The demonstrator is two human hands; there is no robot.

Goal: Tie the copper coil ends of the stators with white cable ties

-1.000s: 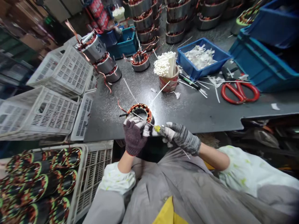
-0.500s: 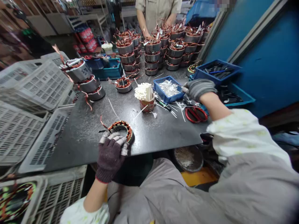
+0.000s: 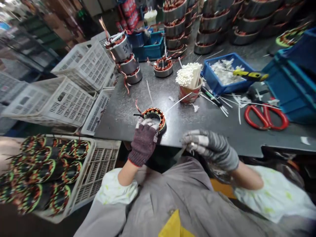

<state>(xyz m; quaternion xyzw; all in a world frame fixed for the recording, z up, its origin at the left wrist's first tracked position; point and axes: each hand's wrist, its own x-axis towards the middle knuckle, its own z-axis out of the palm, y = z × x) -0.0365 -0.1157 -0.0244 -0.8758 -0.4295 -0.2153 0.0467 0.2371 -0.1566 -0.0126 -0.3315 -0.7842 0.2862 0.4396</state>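
Observation:
My left hand [image 3: 144, 144], in a dark purple knit glove with whitish fingertips, is closed on the near side of a stator ring [image 3: 161, 120] with copper windings. The ring rests on the dark table close to its front edge. My right hand [image 3: 209, 148], in a grey striped glove, hovers just past the table edge above my lap. Its fingers are pinched together, and a small pale, translucent sliver [image 3: 181, 153] shows at the tips, blurred. A white tie strip [image 3: 179, 101] slants from the ring towards a cup of white ties [image 3: 189, 77].
A blue tray [image 3: 217, 87] of white pieces has a yellow-and-black handled tool [image 3: 249, 75] across it. Red-handled scissors [image 3: 265, 117] lie to the right. Stacked stators [image 3: 129, 65] stand at the back. At lower left a crate [image 3: 92, 158] holds several wound stators.
My right hand has come from beside the blue tray down to the table's front edge. The yellow-and-black tool now shows across the tray. My left hand stays on the stator; the view has shifted.

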